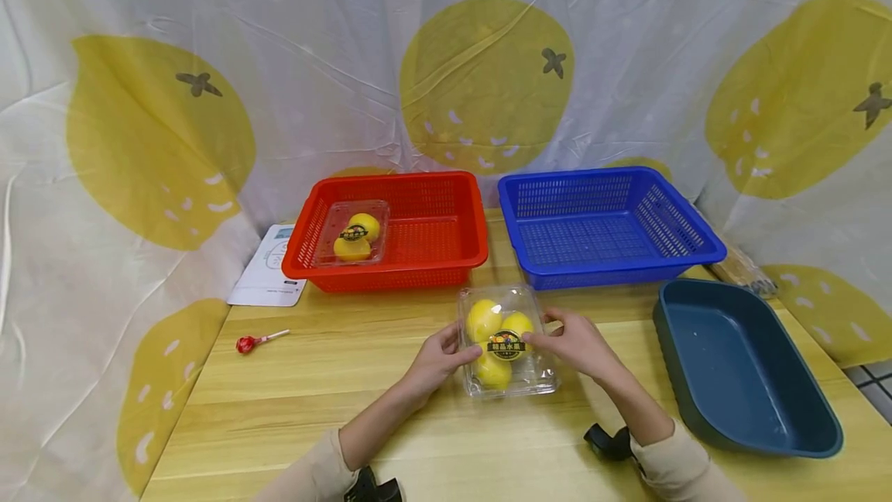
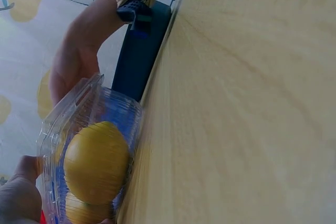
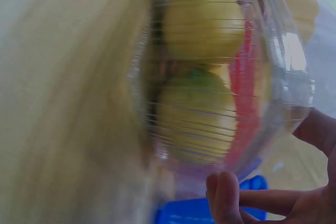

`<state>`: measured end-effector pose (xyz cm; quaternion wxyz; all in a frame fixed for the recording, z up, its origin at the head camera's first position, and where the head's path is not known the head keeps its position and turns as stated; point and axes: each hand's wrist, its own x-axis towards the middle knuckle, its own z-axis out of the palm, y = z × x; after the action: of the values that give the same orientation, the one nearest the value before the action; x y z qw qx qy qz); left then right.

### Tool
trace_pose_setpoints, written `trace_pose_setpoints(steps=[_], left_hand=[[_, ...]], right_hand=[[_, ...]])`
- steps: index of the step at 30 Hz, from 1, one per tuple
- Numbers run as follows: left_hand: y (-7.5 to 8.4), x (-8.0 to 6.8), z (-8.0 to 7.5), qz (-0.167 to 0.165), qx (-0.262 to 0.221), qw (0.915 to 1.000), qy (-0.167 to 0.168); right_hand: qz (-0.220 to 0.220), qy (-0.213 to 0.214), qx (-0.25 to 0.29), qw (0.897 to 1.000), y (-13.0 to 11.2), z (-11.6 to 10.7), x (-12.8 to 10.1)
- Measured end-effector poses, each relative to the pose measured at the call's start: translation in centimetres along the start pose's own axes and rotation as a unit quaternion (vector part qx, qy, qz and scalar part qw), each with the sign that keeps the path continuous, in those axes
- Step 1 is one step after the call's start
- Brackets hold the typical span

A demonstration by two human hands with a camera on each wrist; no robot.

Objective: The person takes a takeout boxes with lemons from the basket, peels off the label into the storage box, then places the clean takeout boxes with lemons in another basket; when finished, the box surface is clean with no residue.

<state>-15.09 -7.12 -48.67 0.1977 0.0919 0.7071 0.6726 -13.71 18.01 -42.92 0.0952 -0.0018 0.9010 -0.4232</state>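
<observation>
A clear plastic clamshell box [image 1: 507, 341] with three yellow fruits and a black label sits on the wooden table [image 1: 334, 393], near the middle. My left hand [image 1: 443, 355] grips its left side. From the other side my right hand [image 1: 571, 339] holds the box, thumb on the lid. The left wrist view shows the box [image 2: 89, 156] close up with a yellow fruit [image 2: 96, 161] inside and the right hand [image 2: 73, 64] beyond it. In the blurred right wrist view the box [image 3: 210, 77] fills the frame, with right fingertips [image 3: 223, 198] below.
A red basket [image 1: 397, 231] at the back left holds another clamshell of yellow fruit [image 1: 351, 235]. A blue basket [image 1: 606, 223] stands beside it. A dark teal tray [image 1: 739, 362] lies at the right. A red lollipop [image 1: 254, 342] and a white card [image 1: 268, 269] lie at left.
</observation>
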Motion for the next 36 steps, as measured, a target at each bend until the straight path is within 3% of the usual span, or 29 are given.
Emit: trace_pose_setpoints(steps=[5, 9, 21, 31, 36], left_hand=[[0.0, 0.1, 0.0, 0.001, -0.001, 1.0000, -0.001], [-0.1, 0.1, -0.1, -0.002, -0.002, 1.0000, -0.004], [0.0, 0.2, -0.1, -0.006, -0.005, 0.9999, -0.007], [-0.4, 0.2, -0.2, -0.005, -0.008, 0.9999, -0.012], [-0.3, 0.3, -0.1, -0.004, -0.006, 0.9999, -0.015]], right_hand=[[-0.056, 0.038, -0.101, 0.993, -2.3, -0.7, -0.2], [-0.093, 0.029, -0.142, 0.985, -3.8, -0.6, -0.2], [-0.171, -0.044, -0.168, 0.970, -4.1, 0.5, 0.9], [-0.207, -0.051, -0.163, 0.963, -3.4, 0.9, 0.8], [-0.196, -0.052, -0.160, 0.966, -3.5, 0.9, 1.0]])
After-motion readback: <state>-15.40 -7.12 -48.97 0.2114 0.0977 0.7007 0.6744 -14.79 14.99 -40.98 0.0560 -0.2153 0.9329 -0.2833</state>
